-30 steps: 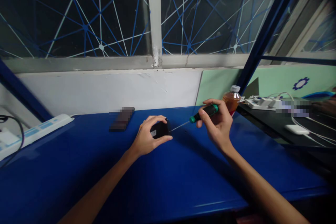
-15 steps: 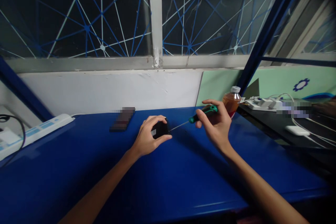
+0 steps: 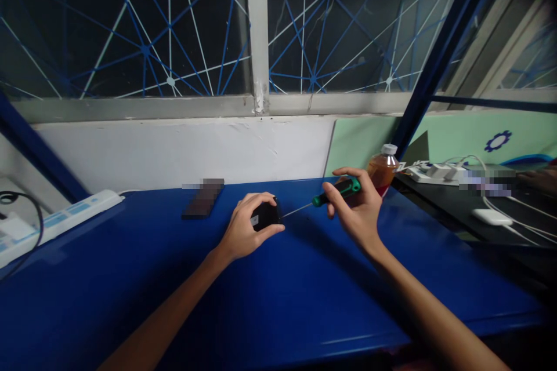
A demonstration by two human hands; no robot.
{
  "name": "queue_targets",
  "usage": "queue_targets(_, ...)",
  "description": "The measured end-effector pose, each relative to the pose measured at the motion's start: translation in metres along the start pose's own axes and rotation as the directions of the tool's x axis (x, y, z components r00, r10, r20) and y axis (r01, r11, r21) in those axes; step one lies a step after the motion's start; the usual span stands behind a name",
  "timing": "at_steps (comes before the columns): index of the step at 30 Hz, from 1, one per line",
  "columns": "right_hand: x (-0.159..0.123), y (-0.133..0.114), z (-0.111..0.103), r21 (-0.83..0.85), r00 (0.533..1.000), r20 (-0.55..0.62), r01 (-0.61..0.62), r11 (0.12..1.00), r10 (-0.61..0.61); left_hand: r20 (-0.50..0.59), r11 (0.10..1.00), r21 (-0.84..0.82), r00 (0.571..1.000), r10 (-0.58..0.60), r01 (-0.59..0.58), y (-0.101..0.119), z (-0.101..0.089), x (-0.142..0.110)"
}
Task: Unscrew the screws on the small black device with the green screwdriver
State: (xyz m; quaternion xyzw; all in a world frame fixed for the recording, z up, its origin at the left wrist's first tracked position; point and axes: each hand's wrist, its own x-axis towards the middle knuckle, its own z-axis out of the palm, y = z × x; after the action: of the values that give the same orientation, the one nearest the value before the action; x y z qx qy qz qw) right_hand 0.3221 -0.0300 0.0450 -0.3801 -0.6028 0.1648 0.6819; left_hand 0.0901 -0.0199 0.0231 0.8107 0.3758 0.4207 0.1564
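My left hand [image 3: 244, 227] grips a small black box-like device [image 3: 265, 215] on the blue table, thumb on its near side and fingers on its far side. A pale label shows on the device near my palm. In my right hand [image 3: 359, 206] is a screwdriver [image 3: 337, 191] with a green and black handle, held between thumb and fingers. Its thin metal shaft slants down to the left, and the tip meets the device's right edge. Whether the tip sits in a screw is too small to tell. A tiny dark speck lies on the table just right of the device.
A dark flat phone-like object [image 3: 203, 200] lies behind my left hand. A bottle of amber drink [image 3: 383, 169] stands behind my right hand. White power strips are at the left [image 3: 61, 223] and far right [image 3: 439, 173]; a white adapter [image 3: 491, 217] with cables lies on the black table.
The screwdriver handle and my right hand have shifted very slightly. My left hand and the device stay in place. At the far right edge, another person's hand has come slightly more into view.
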Motion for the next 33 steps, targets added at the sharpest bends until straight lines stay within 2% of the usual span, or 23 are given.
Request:
queue_targets(2, 0.0010, 0.0013, -0.0006, 0.016, 1.000, 0.025, -0.013, 1.000, 0.013, -0.005, 1.000, -0.004, 1.000, -0.006, 0.006, -0.0003, 0.0000, -0.0002)
queue_targets(7, 0.0028, 0.0039, -0.0029, 0.208, 0.986, 0.167, -0.015, 0.978, -0.020, -0.012, 1.000, -0.017, 1.000, -0.008, 0.008, -0.0016, 0.0008, -0.0004)
queue_targets(10, 0.0015, 0.0003, -0.0020, 0.182, 0.990, 0.137, 0.003, 0.983, -0.028, -0.007, 1.000, -0.021, 1.000, -0.011, 0.011, -0.0012, 0.0009, -0.0003)
queue_targets(14, 0.0012, -0.0031, -0.0011, 0.000, 0.999, 0.029, 0.029, 1.000, -0.029, -0.015, 0.999, -0.037, 1.000, -0.025, 0.025, -0.0013, -0.0001, -0.0003)
queue_targets(16, 0.0024, -0.0011, -0.0022, -0.061, 1.000, 0.019, 0.020, 0.998, -0.019, -0.027, 0.999, -0.042, 0.999, -0.029, 0.028, -0.0023, -0.0009, -0.0004)
queue_targets(18, 0.0037, 0.0024, -0.0038, -0.024, 0.998, 0.055, 0.011, 1.000, -0.009, -0.036, 0.999, -0.040, 0.999, -0.030, 0.028, -0.0034, -0.0017, -0.0004)
queue_targets(22, 0.0040, 0.0045, -0.0048, 0.160, 0.985, 0.169, -0.004, 0.987, -0.024, -0.039, 0.999, -0.036, 0.998, -0.042, 0.040, -0.0044, -0.0026, -0.0002)
queue_targets(24, 0.0028, 0.0018, -0.0037, 0.138, 0.990, 0.143, -0.001, 0.990, -0.019, -0.037, 0.998, -0.035, 0.998, -0.045, 0.044, -0.0040, -0.0027, -0.0001)
queue_targets(28, 0.0013, -0.0019, -0.0021, -0.034, 1.000, 0.017, 0.012, 0.999, -0.012, -0.032, 0.999, -0.035, 0.999, -0.034, 0.033, -0.0031, -0.0025, 0.0001)
queue_targets(30, 0.0019, 0.0003, -0.0028, -0.034, 1.000, 0.030, 0.008, 0.999, -0.007, -0.034, 0.999, -0.036, 0.999, -0.032, 0.030, -0.0027, -0.0025, 0.0001)
queue_targets(33, 0.0032, 0.0049, -0.0040, 0.096, 0.993, 0.117, 0.002, 0.995, -0.013, -0.037, 0.999, -0.036, 0.999, -0.034, 0.033, -0.0029, -0.0025, 0.0002)
